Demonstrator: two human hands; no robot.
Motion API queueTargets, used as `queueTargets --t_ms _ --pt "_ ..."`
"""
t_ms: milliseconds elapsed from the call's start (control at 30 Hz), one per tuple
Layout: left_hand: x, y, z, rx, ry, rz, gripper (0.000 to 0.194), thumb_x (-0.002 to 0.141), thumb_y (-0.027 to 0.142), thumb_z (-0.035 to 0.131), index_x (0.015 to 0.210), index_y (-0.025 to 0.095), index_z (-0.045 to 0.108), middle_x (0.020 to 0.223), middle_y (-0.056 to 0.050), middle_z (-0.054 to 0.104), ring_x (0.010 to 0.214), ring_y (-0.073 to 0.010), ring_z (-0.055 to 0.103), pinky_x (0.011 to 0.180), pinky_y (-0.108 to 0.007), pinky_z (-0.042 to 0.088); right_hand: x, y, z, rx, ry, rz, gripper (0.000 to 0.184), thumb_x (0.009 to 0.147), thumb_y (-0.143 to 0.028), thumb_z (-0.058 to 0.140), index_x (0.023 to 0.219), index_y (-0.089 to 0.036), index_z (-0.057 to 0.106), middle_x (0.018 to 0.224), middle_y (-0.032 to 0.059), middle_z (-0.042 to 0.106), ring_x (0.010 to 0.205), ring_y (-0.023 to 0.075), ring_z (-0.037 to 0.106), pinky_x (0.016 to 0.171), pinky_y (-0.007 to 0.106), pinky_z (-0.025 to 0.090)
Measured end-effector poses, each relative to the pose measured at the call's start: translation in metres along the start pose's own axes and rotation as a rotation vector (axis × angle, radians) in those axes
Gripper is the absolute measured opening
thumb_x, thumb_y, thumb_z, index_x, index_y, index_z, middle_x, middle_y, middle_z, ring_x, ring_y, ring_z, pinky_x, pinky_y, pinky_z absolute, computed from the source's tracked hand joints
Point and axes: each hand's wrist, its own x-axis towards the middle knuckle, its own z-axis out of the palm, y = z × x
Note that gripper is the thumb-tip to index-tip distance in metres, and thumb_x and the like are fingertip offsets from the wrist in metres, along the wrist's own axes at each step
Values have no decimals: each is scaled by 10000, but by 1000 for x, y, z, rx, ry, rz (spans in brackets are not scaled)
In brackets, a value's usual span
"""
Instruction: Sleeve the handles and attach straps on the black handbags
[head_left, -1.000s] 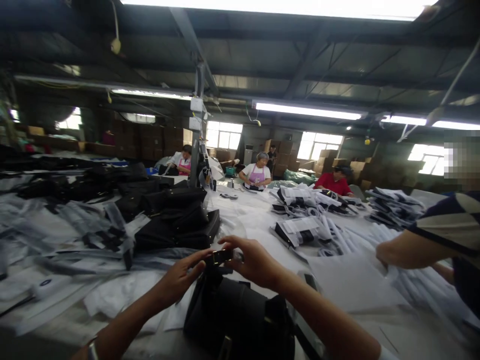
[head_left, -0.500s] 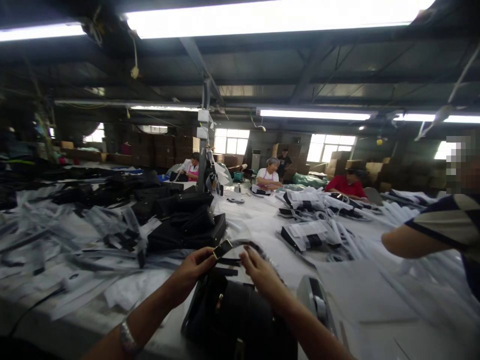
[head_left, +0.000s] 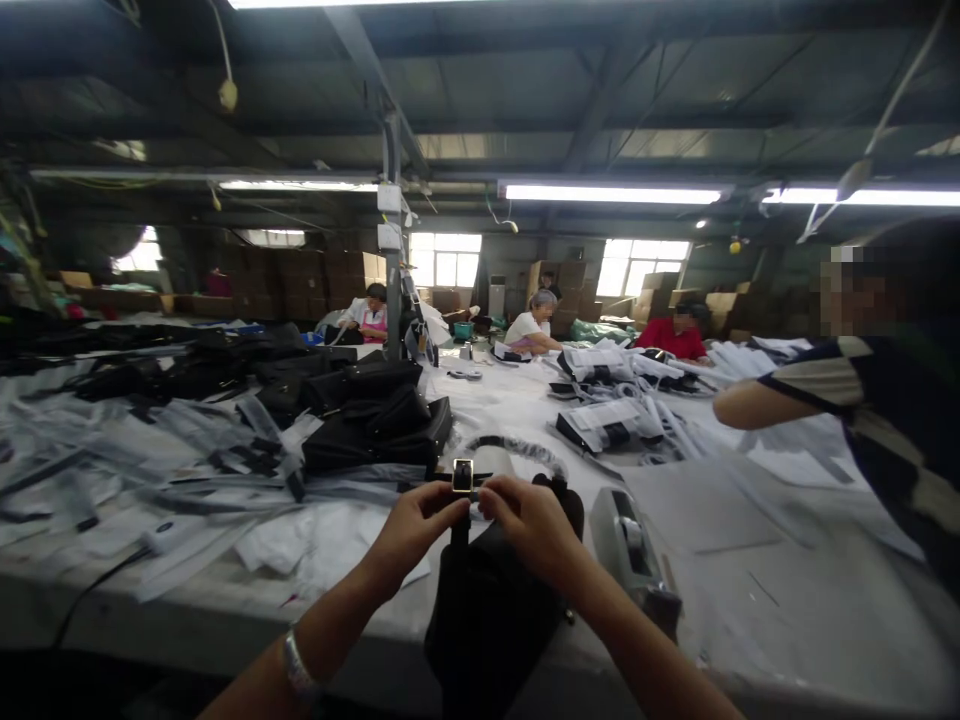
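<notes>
In the head view a gold-rimmed buckle [head_left: 463,476] stands upright above a black handbag [head_left: 495,620], on a black strap [head_left: 459,530] that runs down the bag. My left hand [head_left: 416,525] is closed, pinching the strap just under the buckle. Close by on the right, my right hand [head_left: 532,520] has its thumb and fingers pinched together at the strap beside the buckle; the exact grip is partly hidden. Behind the hands arches the bag's handle [head_left: 529,450], wrapped in clear plastic. The bag sits at the table's near edge.
A grey tape dispenser [head_left: 634,550] stands right of the bag. Black bags [head_left: 375,430] and plastic-wrapped straps [head_left: 172,450] pile up on the left. Wrapped bags [head_left: 607,425] lie farther right. A co-worker [head_left: 862,400] stands at the right; several others sit across the table.
The buckle has turned from slanted to upright, and both hands have come closer together around it. The bag has turned and shifted. The view has tilted down and shifted right.
</notes>
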Motion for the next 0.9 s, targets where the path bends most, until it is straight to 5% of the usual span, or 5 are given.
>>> queueTargets --t_ms 200,333,500,733,900 --pt "-7 -3 4 -61 6 14 271 788 327 735 1019 185 734 968 -54 746 872 -205 647 712 -258 475 -64 -10 14 -317 -66 23 173 871 -281 615 1018 -223 684 936 37 747 886 221 688 787 292 479" --pt "17 10 12 -123 -1 83 243 760 306 754 968 179 741 940 -37 745 871 -195 650 782 -268 485 -59 -1 19 -359 -75 43 434 789 -275 709 1214 -213 642 1182 77 705 1098 267 642 942 333 455" --pt "32 8 9 -55 -57 109 247 739 314 765 932 164 729 890 -38 745 819 -194 666 736 -265 498 -41 29 40 -247 -40 156 320 805 -357 683 1098 -237 725 1073 56 755 1019 268 687 865 326 501" --pt "-23 -37 -26 253 167 97 294 823 366 683 1082 228 668 1035 -46 714 972 -224 666 827 -316 524 -36 36 56 -273 2 137 261 865 -410 604 1059 -304 742 1041 16 767 983 244 702 795 305 488" --pt "-53 -66 -21 309 151 30 295 760 329 743 1028 219 683 1004 -41 725 937 -239 670 792 -329 540 -28 34 52 -298 -37 117 245 865 -399 601 1036 -300 746 1006 14 771 959 234 699 749 287 476"
